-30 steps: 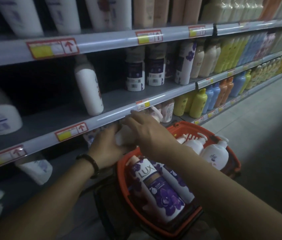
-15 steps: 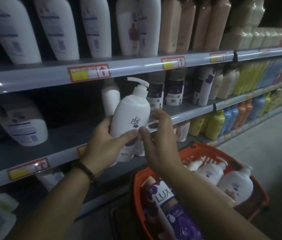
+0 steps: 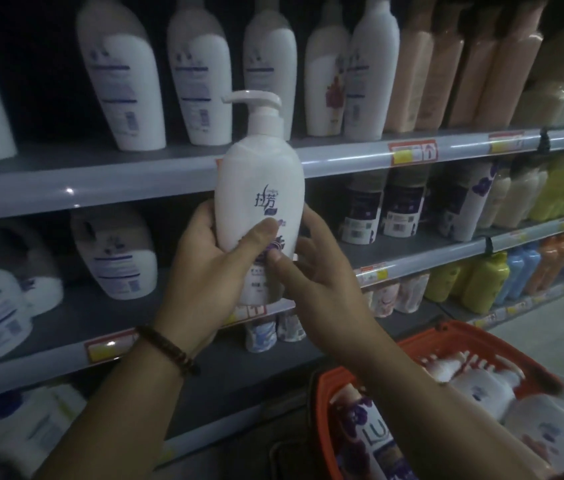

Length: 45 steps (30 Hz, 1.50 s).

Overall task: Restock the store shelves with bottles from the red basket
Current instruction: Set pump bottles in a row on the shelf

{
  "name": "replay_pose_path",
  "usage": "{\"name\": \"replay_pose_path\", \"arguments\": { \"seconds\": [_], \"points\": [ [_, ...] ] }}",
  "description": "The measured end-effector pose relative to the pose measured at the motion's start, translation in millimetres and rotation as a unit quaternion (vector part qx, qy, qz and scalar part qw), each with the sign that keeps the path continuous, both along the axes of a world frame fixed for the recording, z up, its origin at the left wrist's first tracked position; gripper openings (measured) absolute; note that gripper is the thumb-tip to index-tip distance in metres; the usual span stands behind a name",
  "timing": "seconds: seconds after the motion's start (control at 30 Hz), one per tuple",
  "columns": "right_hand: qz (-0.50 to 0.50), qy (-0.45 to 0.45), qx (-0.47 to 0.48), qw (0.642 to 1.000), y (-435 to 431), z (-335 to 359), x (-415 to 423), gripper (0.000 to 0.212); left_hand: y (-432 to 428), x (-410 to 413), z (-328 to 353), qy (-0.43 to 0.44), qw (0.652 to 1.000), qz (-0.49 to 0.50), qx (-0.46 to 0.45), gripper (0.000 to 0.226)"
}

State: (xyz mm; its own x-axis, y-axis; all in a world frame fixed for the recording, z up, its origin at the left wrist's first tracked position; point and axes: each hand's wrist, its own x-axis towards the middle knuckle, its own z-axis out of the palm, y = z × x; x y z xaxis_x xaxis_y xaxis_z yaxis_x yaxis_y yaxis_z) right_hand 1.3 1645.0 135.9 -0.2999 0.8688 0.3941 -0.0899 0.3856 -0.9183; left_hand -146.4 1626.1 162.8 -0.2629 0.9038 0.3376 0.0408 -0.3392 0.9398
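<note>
A white pump bottle with a purple label stands upright in the air in front of the middle shelf. My left hand grips its lower body, thumb across the label. My right hand holds the bottle's right side with curled fingers. The red basket sits low at the right, holding several white pump bottles and a purple LUX bottle.
Tall white and peach bottles line the top shelf. White, purple-labelled, yellow and blue bottles fill the lower shelves to the right. A short white bottle stands on the shelf left of my hands. Grey floor shows at far right.
Both hands lifted the white pump bottle out of the basket and raised it higher, up in front of the middle shelf. My right hand has closed onto its side.
</note>
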Motion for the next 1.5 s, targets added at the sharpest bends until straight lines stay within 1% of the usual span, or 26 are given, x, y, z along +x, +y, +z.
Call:
{"name": "replay_pose_path", "arguments": {
  "seconds": [0.1, 0.2, 0.33, 0.37, 0.47, 0.6, 0.8, 0.93, 1.0, 1.1, 1.2, 1.27, 1.33, 1.4, 1.5],
  "points": [
    [0.013, 0.017, 0.014, 1.0, -0.8, 20.0, -20.1, 0.055, -5.2, -16.9, 14.2, 0.005, 0.999, 0.013, 0.028, 0.062],
    [0.035, 0.031, 0.027, 0.999, -1.7, 40.4, -35.2, 0.053, -9.4, -35.0, 26.9, -0.003, 0.999, 0.01, 0.042, 0.051],
    [0.056, 0.047, 0.026, 0.997, -2.4, 58.5, -58.4, 0.05, -13.9, -59.7, 40.2, -0.069, 0.996, 0.006, 0.052, 0.05],
    [0.065, 0.051, 0.022, 0.996, -2.7, 61.8, -66.0, 0.049, -16.1, -66.9, 43.6, -0.072, 0.996, 0.014, 0.059, 0.05],
    [0.073, 0.05, 0.022, 0.996, -1.5, 68.0, -82.9, 0.048, -22.1, -82.5, 48.1, -0.041, 0.994, 0.046, 0.085, 0.043],
    [0.055, 0.03, 0.043, 0.997, 1.5, 79.3, -106.0, 0.046, -32.8, -105.1, 52.0, 0.054, 0.987, 0.122, 0.093, 0.037],
    [0.059, 0.013, 0.061, 0.996, 7.1, 100.5, -139.3, 0.05, -46.3, -133.3, 61.9, 0.101, 0.967, 0.21, 0.105, 0.044],
    [0.071, -0.001, 0.064, 0.995, 11.9, 117.6, -165.9, 0.049, -53.0, -152.9, 67.9, 0.117, 0.954, 0.251, 0.115, 0.043],
    [0.063, -0.003, 0.068, 0.996, 15.5, 125.0, -180.6, 0.05, -54.2, -160.2, 68.9, 0.109, 0.955, 0.249, 0.115, 0.044],
    [0.061, 0.0, 0.073, 0.995, 22.9, 135.7, -203.0, 0.048, -50.6, -170.8, 69.9, 0.067, 0.965, 0.223, 0.117, 0.05],
    [0.066, -0.006, 0.071, 0.995, 31.2, 143.2, -220.7, 0.042, -45.8, -178.5, 69.0, 0.06, 0.967, 0.222, 0.11, 0.061],
    [0.058, -0.02, 0.078, 0.995, 38.3, 147.5, -233.8, 0.043, -42.6, -186.9, 67.2, 0.049, 0.968, 0.218, 0.113, 0.067],
    [0.069, -0.015, 0.072, 0.995, 43.8, 151.6, -241.3, 0.043, -41.9, -192.6, 65.7, 0.042, 0.968, 0.215, 0.12, 0.069],
    [0.083, -0.01, 0.065, 0.994, 51.3, 156.6, -247.9, 0.042, -40.0, -197.8, 66.0, 0.06, 0.965, 0.224, 0.119, 0.07],
    [0.089, -0.006, 0.064, 0.994, 60.9, 162.8, -255.6, 0.042, -35.8, -199.1, 68.5, 0.122, 0.955, 0.249, 0.1, 0.073]
  ]
}}
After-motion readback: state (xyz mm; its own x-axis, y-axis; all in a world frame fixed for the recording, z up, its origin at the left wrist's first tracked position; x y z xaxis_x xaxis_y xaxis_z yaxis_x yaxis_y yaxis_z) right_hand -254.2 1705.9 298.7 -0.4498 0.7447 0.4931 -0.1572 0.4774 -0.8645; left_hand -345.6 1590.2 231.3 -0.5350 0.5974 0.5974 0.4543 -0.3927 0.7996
